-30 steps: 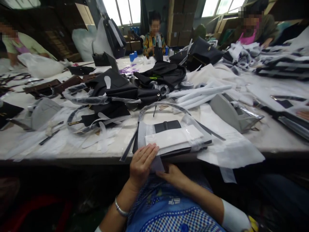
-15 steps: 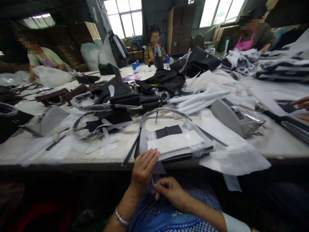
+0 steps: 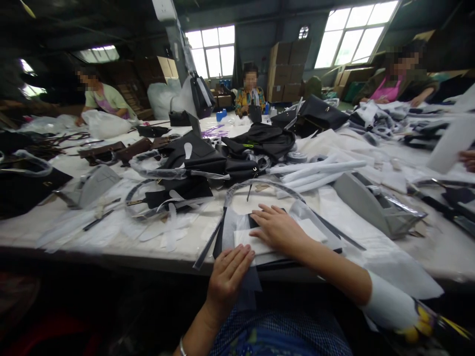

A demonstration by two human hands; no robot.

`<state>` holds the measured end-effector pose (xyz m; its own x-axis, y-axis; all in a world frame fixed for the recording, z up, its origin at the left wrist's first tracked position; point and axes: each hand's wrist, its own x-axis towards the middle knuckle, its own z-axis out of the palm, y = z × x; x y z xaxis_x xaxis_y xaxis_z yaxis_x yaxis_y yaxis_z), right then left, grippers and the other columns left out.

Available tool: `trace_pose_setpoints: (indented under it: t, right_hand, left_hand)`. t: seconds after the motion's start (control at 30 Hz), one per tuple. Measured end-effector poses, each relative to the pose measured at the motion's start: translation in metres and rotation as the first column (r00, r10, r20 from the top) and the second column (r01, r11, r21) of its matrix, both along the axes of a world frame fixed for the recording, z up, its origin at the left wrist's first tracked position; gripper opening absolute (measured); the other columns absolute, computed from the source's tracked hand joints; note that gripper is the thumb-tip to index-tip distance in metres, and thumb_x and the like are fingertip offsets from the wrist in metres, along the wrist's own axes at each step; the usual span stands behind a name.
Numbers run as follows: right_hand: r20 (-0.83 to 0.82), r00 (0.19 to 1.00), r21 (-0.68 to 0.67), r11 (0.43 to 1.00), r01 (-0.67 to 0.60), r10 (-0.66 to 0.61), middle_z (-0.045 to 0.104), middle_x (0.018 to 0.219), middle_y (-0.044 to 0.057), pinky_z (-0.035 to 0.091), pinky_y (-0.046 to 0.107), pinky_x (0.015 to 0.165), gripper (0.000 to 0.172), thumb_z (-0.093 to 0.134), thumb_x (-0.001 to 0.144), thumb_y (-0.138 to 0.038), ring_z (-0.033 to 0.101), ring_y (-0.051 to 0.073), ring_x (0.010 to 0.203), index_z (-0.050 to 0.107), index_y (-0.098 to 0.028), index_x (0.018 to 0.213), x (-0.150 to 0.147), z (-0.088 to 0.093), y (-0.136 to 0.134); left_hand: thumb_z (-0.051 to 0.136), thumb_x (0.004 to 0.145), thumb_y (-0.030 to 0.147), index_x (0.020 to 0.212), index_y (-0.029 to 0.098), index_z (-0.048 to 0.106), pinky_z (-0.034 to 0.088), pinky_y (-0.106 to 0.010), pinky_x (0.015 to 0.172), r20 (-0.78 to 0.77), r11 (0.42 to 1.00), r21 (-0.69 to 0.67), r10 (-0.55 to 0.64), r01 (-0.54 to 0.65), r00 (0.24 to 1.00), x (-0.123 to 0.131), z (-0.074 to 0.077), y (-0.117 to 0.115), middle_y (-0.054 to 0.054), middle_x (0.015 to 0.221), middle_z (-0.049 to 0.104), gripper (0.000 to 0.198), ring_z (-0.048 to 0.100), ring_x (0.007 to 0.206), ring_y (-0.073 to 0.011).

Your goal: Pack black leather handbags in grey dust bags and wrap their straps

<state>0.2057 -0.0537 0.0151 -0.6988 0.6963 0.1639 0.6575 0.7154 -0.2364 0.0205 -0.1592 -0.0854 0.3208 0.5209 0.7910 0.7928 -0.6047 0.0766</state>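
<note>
In front of me, at the table's edge, lies a flat dark bag (image 3: 218,243) with a folded white sheet (image 3: 313,228) on top. Its arched handle (image 3: 272,185) is wrapped in clear film and curves away from me. My left hand (image 3: 232,271) rests with fingers stretched flat on the near left edge of the sheet. My right hand (image 3: 276,228) lies over the middle of the bag, fingers spread, palm down. Below my left hand, a translucent strip (image 3: 253,279) hangs over the edge. My right hand covers much of the bag's front.
A grey bag piece (image 3: 371,202) stands to the right, and white wrapped rolls (image 3: 319,173) lie behind. Black bags (image 3: 200,157) and brown bags (image 3: 102,152) crowd the table's middle and left. Several people work around it; a co-worker's hand (image 3: 468,159) holds white material at far right.
My right hand has risen from beside the hanging strip at my lap onto the bag. My left hand stays on the sheet's edge. The view has tilted up and shifted left.
</note>
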Motion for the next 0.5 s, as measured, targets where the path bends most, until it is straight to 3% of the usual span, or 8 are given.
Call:
trace_pose_setpoints:
  t: [0.1,0.23,0.37,0.5]
  right_hand:
    - [0.130,0.986,-0.116,0.989,-0.089,0.104,0.063,0.133,0.016,0.027,0.058,0.115,0.039,0.051,0.100,-0.041,0.045,0.034,0.137,0.066,-0.013,0.123,-0.024,-0.010,0.030]
    - [0.190,0.961,-0.161,0.972,-0.170,0.200,0.070,0.121,0.016,0.026,0.057,0.115,0.034,0.044,0.104,-0.032,0.053,0.030,0.131,0.070,-0.012,0.111,-0.043,-0.014,0.037]
    - [0.114,0.980,-0.063,0.985,-0.159,0.165,0.068,0.123,0.018,0.032,0.056,0.113,0.028,0.051,0.100,-0.026,0.055,0.032,0.127,0.069,-0.010,0.115,-0.033,-0.014,0.011]
    - [-0.248,0.956,0.043,0.987,-0.152,0.158,0.074,0.108,0.010,0.046,0.045,0.104,0.021,0.050,0.098,-0.020,0.066,0.025,0.109,0.071,-0.017,0.102,0.004,-0.012,-0.045]
  left_hand:
    - [0.037,0.098,0.000,0.132,0.015,0.059,0.046,-0.037,0.103,0.004,1.000,0.005,0.001,-0.001,1.000,0.000,0.000,0.001,-0.009,0.125,0.070,0.043,0.060,0.124,-0.0190]
    - [0.038,0.098,0.001,0.130,0.015,0.060,0.047,-0.037,0.102,0.016,1.000,0.016,0.001,-0.001,1.000,0.000,-0.001,0.001,-0.009,0.124,0.070,0.041,0.060,0.123,-0.0189]
    - [0.039,0.100,0.004,0.130,0.015,0.061,0.046,-0.038,0.103,0.022,0.999,0.044,0.009,-0.010,1.000,0.000,-0.005,0.000,-0.008,0.122,0.071,0.038,0.060,0.122,-0.0192]
    - [0.041,0.100,0.007,0.132,0.016,0.059,0.048,-0.038,0.103,0.018,0.999,0.041,0.018,-0.019,1.000,-0.001,-0.007,0.000,-0.008,0.123,0.070,0.038,0.060,0.123,-0.0198]
